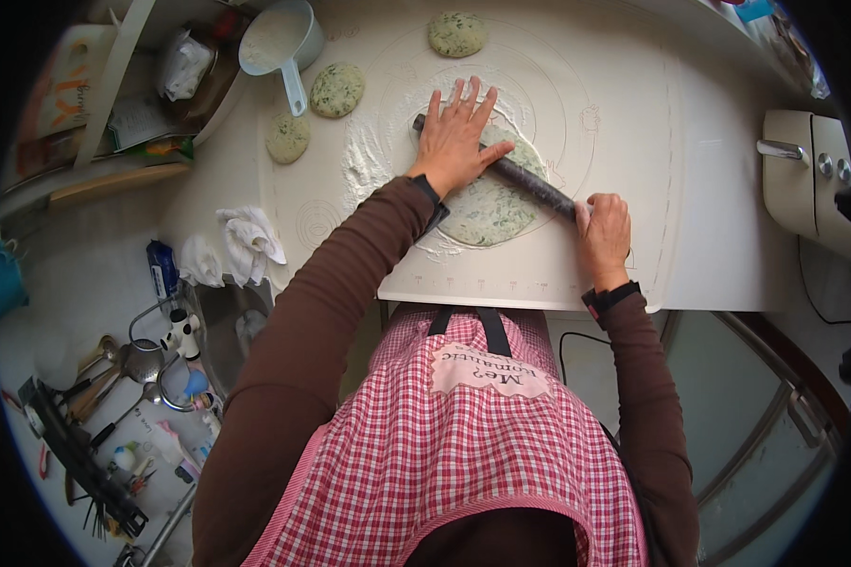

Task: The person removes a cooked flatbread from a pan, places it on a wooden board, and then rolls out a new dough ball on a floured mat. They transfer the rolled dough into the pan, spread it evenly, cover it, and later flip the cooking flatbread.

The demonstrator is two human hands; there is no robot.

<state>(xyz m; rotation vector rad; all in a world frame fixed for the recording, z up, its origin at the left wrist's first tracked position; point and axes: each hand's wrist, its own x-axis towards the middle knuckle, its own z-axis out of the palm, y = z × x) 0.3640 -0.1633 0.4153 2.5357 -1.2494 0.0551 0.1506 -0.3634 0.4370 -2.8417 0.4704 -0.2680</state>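
A dark rolling pin (531,186) lies slantwise across a flattened sheet of green-flecked dough (497,212). My left hand (459,138) rests palm down over the pin's far left part, fingers spread and straight, thumb reaching over the dough. At the pin's near right end, my right hand (604,234) has its fingers curled around it. White flour (363,159) is scattered on the pale printed pastry mat (624,156) around the dough. Three thick dough rounds sit farther off: one at the back (457,34), one at the left (337,89) and a smaller one (288,138).
A handled plastic cup (305,42) of flour stands at the back left. Crumpled white cloths (250,244) lie beside the sink (237,312). Ladles and a skimmer (144,361) hang at lower left. A cream appliance (794,177) stands at the right, with a cord below it.
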